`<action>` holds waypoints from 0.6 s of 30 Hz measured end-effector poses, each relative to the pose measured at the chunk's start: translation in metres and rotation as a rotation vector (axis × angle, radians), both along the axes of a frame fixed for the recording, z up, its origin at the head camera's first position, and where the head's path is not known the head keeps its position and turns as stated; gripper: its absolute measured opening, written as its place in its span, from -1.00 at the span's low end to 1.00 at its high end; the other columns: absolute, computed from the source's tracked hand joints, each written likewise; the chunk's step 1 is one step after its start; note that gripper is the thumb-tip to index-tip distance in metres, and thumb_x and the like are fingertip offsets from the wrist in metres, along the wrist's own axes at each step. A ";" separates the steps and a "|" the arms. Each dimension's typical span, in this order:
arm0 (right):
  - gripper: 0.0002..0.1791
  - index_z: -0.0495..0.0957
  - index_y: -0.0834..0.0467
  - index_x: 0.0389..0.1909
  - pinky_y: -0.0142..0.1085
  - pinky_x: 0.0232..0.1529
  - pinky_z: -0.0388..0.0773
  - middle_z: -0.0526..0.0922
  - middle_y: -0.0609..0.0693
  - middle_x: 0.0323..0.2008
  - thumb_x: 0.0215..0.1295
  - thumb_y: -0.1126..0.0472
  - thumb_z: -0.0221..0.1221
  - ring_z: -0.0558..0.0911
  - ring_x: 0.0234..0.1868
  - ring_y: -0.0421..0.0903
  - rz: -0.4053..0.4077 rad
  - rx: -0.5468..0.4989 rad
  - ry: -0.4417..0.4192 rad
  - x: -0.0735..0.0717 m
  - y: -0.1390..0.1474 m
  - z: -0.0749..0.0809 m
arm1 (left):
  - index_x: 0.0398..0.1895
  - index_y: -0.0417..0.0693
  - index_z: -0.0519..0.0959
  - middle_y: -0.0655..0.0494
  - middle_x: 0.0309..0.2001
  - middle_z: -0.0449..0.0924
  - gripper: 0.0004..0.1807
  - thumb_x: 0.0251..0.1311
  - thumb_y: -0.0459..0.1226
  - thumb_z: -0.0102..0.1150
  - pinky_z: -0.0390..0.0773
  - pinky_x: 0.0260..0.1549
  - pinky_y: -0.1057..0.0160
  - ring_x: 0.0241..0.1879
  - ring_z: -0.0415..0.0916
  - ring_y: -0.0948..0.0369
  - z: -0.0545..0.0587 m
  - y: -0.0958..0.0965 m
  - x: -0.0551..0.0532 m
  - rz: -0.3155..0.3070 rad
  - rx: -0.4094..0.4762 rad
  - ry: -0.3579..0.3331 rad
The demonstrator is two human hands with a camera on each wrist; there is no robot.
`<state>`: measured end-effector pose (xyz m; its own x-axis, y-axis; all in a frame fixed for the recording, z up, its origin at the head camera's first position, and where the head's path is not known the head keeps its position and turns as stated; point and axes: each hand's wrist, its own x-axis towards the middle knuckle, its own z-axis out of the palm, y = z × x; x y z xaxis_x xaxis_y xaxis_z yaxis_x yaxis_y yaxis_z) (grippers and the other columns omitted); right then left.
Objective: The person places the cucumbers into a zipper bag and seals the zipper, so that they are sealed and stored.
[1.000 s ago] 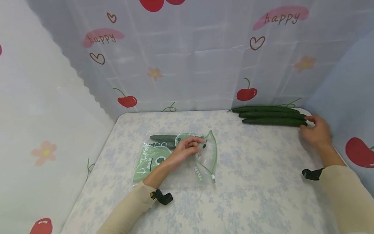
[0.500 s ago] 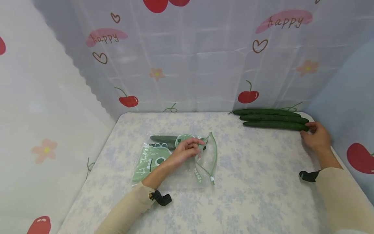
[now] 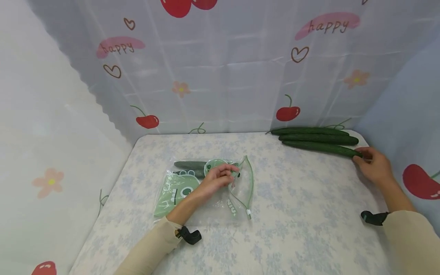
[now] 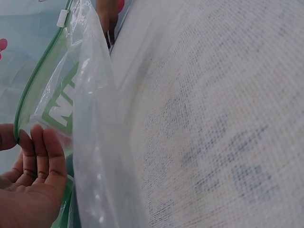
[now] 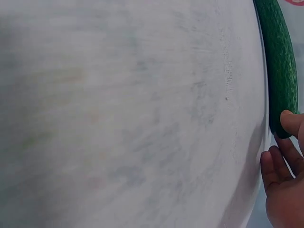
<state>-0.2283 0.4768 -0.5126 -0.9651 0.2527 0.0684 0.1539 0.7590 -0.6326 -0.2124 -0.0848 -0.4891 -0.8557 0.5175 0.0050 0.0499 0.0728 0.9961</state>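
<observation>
A clear zip bag (image 3: 220, 208) with green cartoon print lies on the table, its green-edged mouth spread toward the right. Inside it, dark green cucumbers (image 3: 189, 165) show through the plastic. My left hand (image 3: 214, 181) reaches over the bag and pinches the green rim of its mouth; the left wrist view shows finger and thumb on that rim (image 4: 29, 88). Far to the right, my right hand (image 3: 375, 164) pinches the right end of the nearest cucumber (image 3: 319, 147), thumb on top in the right wrist view. That cucumber slants away from the two others (image 3: 317, 138) behind it.
A white slider (image 3: 249, 212) sits at the near end of the bag's mouth. The table's floral cloth (image 3: 295, 206) stretches between bag and cucumbers. A printed curtain (image 3: 227, 84) hangs right behind the table, and more sheeting stands at both sides.
My right hand has drawn the right end of the nearest cucumber toward me, parting it from the other two. The left hand has stayed on the bag's rim.
</observation>
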 end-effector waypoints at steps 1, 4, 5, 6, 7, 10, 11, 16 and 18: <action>-0.45 0.36 0.41 0.43 0.31 0.10 0.48 0.37 0.58 0.35 0.71 0.07 -0.03 0.45 0.32 0.57 0.005 -0.008 0.005 0.002 -0.001 0.001 | 0.34 -0.28 0.54 0.27 -0.32 0.50 -0.61 0.51 -0.42 0.11 0.45 -0.16 0.33 -0.32 0.40 0.33 -0.001 0.000 0.000 0.000 0.000 0.000; -0.43 0.35 0.40 0.43 -0.16 0.01 0.56 0.42 0.50 0.32 0.70 0.03 -0.03 0.55 0.20 0.22 0.017 -0.029 0.037 0.007 -0.003 0.003 | 0.35 -0.27 0.53 0.27 -0.31 0.52 -0.60 0.50 -0.42 0.11 0.46 -0.14 0.32 -0.30 0.46 0.33 -0.002 -0.001 -0.001 -0.002 0.000 -0.002; -0.43 0.35 0.40 0.42 -0.33 -0.04 0.52 0.45 0.44 0.28 0.70 0.02 -0.02 0.57 0.13 0.01 0.025 -0.040 0.051 0.009 -0.003 0.003 | 0.35 -0.27 0.53 0.27 -0.30 0.53 -0.60 0.50 -0.42 0.11 0.47 -0.14 0.32 -0.30 0.47 0.33 -0.003 -0.001 -0.001 -0.005 0.001 -0.002; -0.43 0.36 0.38 0.41 -0.47 -0.11 0.46 0.51 0.30 0.21 0.70 0.00 -0.01 0.54 0.06 -0.21 0.033 -0.056 0.061 0.012 -0.003 0.003 | 0.35 -0.27 0.53 0.27 -0.30 0.53 -0.60 0.50 -0.42 0.12 0.47 -0.13 0.32 -0.29 0.47 0.32 -0.003 -0.001 -0.001 -0.005 0.003 -0.003; -0.46 0.38 0.33 0.39 -0.58 -0.15 0.43 0.55 0.12 0.15 0.69 -0.01 0.01 0.48 -0.01 -0.39 0.042 -0.087 0.066 0.014 -0.003 0.003 | 0.35 -0.27 0.53 0.27 -0.30 0.53 -0.60 0.50 -0.42 0.11 0.47 -0.13 0.32 -0.30 0.47 0.32 -0.003 -0.001 -0.001 -0.007 0.005 -0.003; -0.68 0.47 0.04 0.26 -0.75 -0.24 0.40 0.58 -0.39 -0.05 0.67 -0.01 0.09 0.40 -0.18 -0.74 0.054 -0.249 0.070 0.024 -0.003 0.003 | 0.35 -0.27 0.53 0.27 -0.30 0.53 -0.60 0.49 -0.42 0.11 0.46 -0.15 0.34 -0.30 0.46 0.33 -0.003 -0.001 0.000 -0.009 0.011 -0.004; -0.75 0.48 -0.04 0.21 -0.76 -0.24 0.44 0.57 -0.53 -0.13 0.66 0.01 0.12 0.47 -0.21 -0.74 0.056 -0.319 0.071 0.027 -0.004 0.004 | 0.35 -0.26 0.54 0.28 -0.30 0.53 -0.60 0.49 -0.42 0.11 0.46 -0.15 0.35 -0.30 0.46 0.33 -0.003 -0.001 0.000 -0.009 0.010 -0.004; -0.87 0.59 -0.08 0.06 -0.69 -0.20 0.61 0.78 -0.50 -0.33 0.61 0.12 0.22 0.80 -0.32 -0.48 0.056 -0.556 0.112 0.039 -0.013 0.010 | 0.34 -0.26 0.54 0.27 -0.31 0.54 -0.60 0.48 -0.44 0.10 0.48 -0.16 0.37 -0.30 0.48 0.33 -0.003 0.000 0.000 -0.009 0.015 -0.006; -0.88 0.62 -0.03 0.04 -0.65 -0.21 0.65 0.82 -0.42 -0.34 0.60 0.13 0.23 0.82 -0.35 -0.40 0.060 -0.614 0.128 0.044 -0.018 0.012 | 0.34 -0.27 0.54 0.28 -0.31 0.54 -0.60 0.48 -0.45 0.11 0.48 -0.16 0.38 -0.30 0.49 0.33 -0.003 0.000 0.001 -0.011 0.019 -0.003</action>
<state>-0.1848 0.4591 -0.5006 -0.9727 0.2279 0.0442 0.0162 0.2565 -0.9664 -0.2118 -0.0847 -0.4916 -0.8501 0.5264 0.0126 0.0475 0.0529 0.9975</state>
